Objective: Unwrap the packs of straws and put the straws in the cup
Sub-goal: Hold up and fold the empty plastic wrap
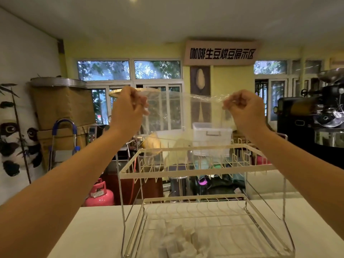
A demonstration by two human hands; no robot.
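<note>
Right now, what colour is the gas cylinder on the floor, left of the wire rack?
Pink gas cylinder, seen in the head view.

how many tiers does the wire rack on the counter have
2: the upper tier sits just below the hands, and the lower tier rests near the counter, with white wrapped pieces under it.

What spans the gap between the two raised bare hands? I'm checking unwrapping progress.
A clear plastic wrapper, stretched from left hand to right hand, in the head view.

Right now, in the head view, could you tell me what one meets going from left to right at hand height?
Panda wall picture → brown wrapped drum → left hand → clear plastic wrap stretched between the hands → right hand → black machine.
</note>
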